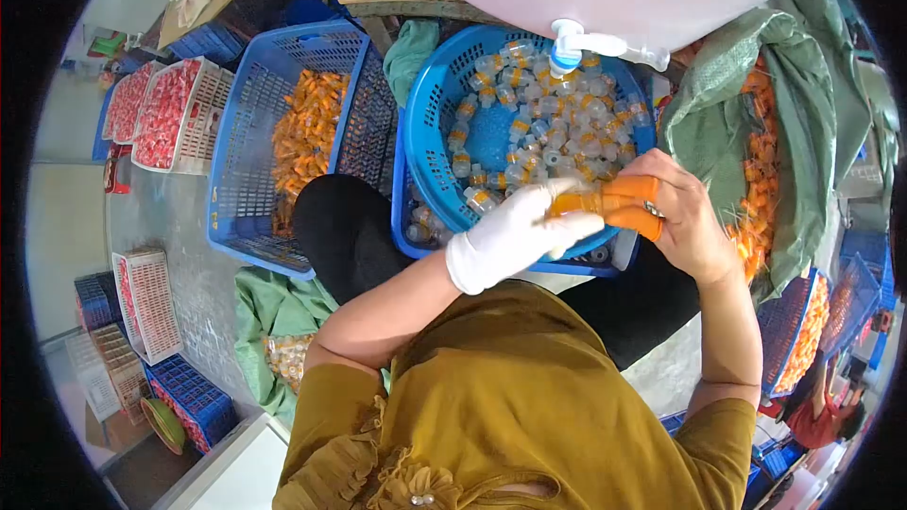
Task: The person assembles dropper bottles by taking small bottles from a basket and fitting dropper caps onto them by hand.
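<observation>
My left hand (pixel 515 234), in a white glove, is closed with thumb and fingers around one end of a small orange-and-clear plastic bottle (pixel 576 204). From the other side my right hand (pixel 682 212) pinches the bottle's other end. Orange coverings, apparently finger cots, sit on the right fingertips; the rest of that hand is bare. Both hands are over the front edge of a round blue basin (pixel 430 151). Inside the basin lie many small clear bottles (pixel 553 127) with yellow-orange bands. The bottle's details are blurred and partly hidden by fingers.
A pale tank with a white tap (pixel 567 47) overhangs the basin. To the left stands a blue crate (pixel 250 132) with orange pieces (pixel 310 118). A green sack (pixel 723 66) with orange items is on the right. White baskets (pixel 189 123) stand far left; another person (pixel 817 420) is far right.
</observation>
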The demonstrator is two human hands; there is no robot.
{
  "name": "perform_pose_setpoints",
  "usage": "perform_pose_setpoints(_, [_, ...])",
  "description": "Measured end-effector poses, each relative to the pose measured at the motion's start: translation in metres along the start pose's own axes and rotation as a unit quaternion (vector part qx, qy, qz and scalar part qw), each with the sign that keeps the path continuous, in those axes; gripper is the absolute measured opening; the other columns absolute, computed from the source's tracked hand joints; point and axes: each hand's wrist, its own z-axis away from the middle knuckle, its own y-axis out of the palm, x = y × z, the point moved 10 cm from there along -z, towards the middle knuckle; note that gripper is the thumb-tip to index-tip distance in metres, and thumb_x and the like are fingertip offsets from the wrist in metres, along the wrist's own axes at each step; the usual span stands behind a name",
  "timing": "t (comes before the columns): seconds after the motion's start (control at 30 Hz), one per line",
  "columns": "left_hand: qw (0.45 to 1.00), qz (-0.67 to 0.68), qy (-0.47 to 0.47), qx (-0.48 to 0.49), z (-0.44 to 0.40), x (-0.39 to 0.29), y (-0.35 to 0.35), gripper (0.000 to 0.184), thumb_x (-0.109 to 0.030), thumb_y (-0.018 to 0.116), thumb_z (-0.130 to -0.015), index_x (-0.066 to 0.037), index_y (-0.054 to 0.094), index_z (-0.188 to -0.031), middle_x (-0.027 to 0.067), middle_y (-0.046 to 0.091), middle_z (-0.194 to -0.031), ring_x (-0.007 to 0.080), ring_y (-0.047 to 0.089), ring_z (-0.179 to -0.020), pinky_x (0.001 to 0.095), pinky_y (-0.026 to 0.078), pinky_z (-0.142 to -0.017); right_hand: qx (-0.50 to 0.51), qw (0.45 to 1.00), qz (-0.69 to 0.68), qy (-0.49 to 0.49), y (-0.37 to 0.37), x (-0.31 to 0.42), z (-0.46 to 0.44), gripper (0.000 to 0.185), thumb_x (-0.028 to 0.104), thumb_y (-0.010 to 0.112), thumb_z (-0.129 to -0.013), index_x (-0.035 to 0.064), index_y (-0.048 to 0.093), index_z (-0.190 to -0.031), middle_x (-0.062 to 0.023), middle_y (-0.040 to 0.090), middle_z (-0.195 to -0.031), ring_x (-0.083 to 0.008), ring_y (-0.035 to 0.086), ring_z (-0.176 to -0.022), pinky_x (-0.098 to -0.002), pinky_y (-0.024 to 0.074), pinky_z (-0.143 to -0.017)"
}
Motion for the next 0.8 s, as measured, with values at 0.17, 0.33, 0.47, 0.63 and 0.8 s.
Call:
perform_pose_setpoints(0.17, [0.697, -0.560, 0.390, -0.219, 0.035, -0.078, 0.019, 0.047, -0.021, 0.077, -0.069, -0.011, 0.059, -0.111, 0.0035, 0.061, -0.090, 0.0205, 0.057, -0.085, 0.0434, 0.036, -0.095, 0.109, 0.943, -0.227, 0.216, 0.038, -0.047, 0.035, 0.018, 0.013, 0.057, -0.091, -0.0033, 0.062, -0.096, -0.0133, 0.061, -0.081, -0.0302, 0.059, -0.071, -0.0337, 0.0483, -0.067])
perform_pose_setpoints(0.33, [0.999, 0.018, 0.020, -0.037, -0.015, 0.014, -0.018, 0.029, -0.017, 0.062, -0.091, -0.004, 0.061, -0.117, -0.0007, 0.064, -0.083, 0.0064, 0.053, -0.068, 0.0209, 0.043, -0.063, -0.023, 0.991, 0.117, 0.067, 0.008, -0.005, 0.020, 0.022, 0.014, 0.066, -0.082, -0.0009, 0.063, -0.099, -0.0124, 0.061, -0.084, -0.0311, 0.060, -0.081, -0.0396, 0.0475, -0.072])
perform_pose_setpoints(0.47, [0.990, -0.115, -0.025, 0.079, -0.008, 0.029, 0.005, 0.035, -0.024, 0.067, -0.088, -0.005, 0.060, -0.118, 0.0018, 0.064, -0.095, 0.0113, 0.055, -0.070, 0.0237, 0.045, -0.067, 0.042, 0.992, 0.076, 0.086, 0.023, -0.021, 0.049, 0.025, 0.012, 0.071, -0.078, 0.0010, 0.065, -0.099, -0.0120, 0.061, -0.084, -0.0303, 0.060, -0.079, -0.0396, 0.0489, -0.072])
perform_pose_setpoints(0.63, [0.638, -0.668, 0.349, -0.160, 0.017, -0.035, 0.032, 0.059, -0.030, 0.078, -0.059, -0.016, 0.062, -0.114, -0.0019, 0.055, -0.077, 0.0147, 0.055, -0.084, 0.0499, 0.031, -0.101, 0.030, 0.922, -0.254, 0.292, 0.049, -0.070, 0.078, 0.021, 0.009, 0.072, -0.080, -0.0007, 0.066, -0.098, -0.0121, 0.064, -0.083, -0.0260, 0.063, -0.074, -0.0326, 0.0504, -0.068])
perform_pose_setpoints(0.8, [0.703, -0.622, 0.297, -0.177, 0.012, -0.014, -0.013, 0.047, -0.019, 0.077, -0.068, -0.013, 0.061, -0.112, 0.0023, 0.062, -0.087, 0.0192, 0.059, -0.083, 0.0426, 0.035, -0.097, 0.013, 0.970, -0.110, 0.217, 0.033, -0.069, 0.066, 0.027, 0.007, 0.070, -0.081, 0.0017, 0.065, -0.108, -0.0104, 0.067, -0.099, -0.0190, 0.063, -0.083, -0.0308, 0.0510, -0.077])
